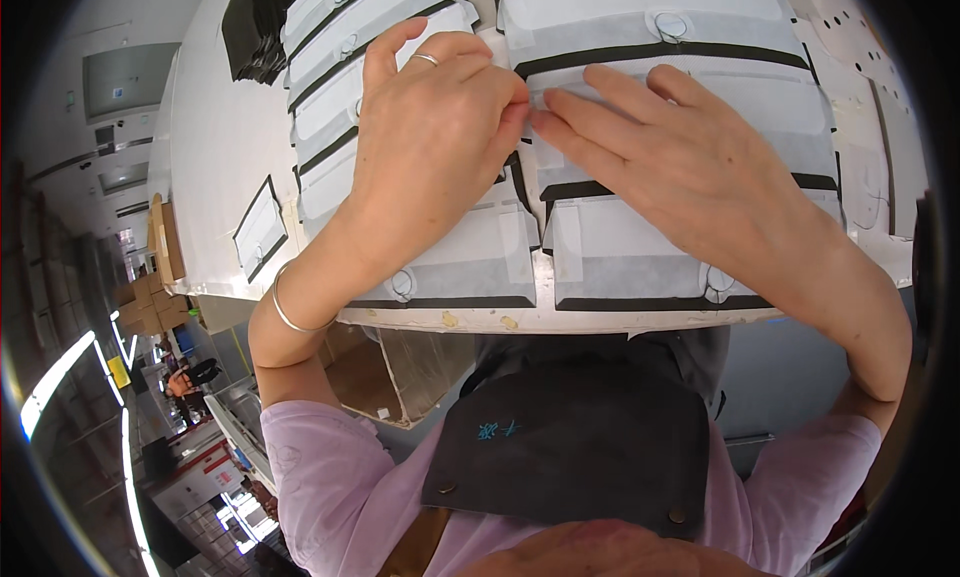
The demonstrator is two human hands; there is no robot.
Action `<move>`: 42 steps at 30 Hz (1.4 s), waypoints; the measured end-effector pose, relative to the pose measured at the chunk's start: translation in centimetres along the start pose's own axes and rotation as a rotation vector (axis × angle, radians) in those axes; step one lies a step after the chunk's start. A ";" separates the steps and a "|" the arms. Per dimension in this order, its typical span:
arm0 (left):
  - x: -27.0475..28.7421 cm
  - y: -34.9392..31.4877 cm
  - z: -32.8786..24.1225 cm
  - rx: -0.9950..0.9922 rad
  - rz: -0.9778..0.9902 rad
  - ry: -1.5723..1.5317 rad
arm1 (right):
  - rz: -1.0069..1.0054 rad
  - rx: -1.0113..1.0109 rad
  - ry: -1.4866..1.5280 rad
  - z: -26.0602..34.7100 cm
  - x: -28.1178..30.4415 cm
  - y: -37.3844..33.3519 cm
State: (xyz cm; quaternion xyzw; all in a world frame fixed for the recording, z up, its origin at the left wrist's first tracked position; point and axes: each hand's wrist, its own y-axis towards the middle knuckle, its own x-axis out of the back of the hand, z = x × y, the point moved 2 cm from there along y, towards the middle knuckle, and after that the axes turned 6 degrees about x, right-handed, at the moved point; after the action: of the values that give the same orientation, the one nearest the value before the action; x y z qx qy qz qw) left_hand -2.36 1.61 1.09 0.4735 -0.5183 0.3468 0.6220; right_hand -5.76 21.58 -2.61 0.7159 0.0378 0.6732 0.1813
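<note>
On the white table (215,127), at a black-edged white panel's (775,112) inner edge, I bring my left hand (430,127), pinched, to my right hand (690,167), loosely spread; any hold I cannot tell; apparently edge-handling, calling next for light, steady fingertips.

Workshop being shown
It is being indicated by rows of flat, black-edged white panels (600,19) and brown cardboard boxes (150,302).
</note>
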 end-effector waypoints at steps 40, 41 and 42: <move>-0.7 -0.1 -1.0 0.126 0.012 -0.028 | 0.041 0.056 -0.004 -0.3 -0.6 0.7; -0.8 -0.3 -0.9 0.135 0.000 -0.051 | 0.038 0.057 -0.008 -0.2 -0.6 0.7; -0.9 -0.4 -0.8 0.144 -0.013 -0.074 | 0.042 0.056 -0.018 -0.2 -0.6 0.7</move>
State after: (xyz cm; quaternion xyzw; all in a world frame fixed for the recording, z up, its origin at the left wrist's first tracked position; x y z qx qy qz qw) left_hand -1.95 2.34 0.10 0.5327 -0.5116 0.3614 0.5691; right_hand -6.11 20.74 -2.95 0.7272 0.0400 0.6692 0.1477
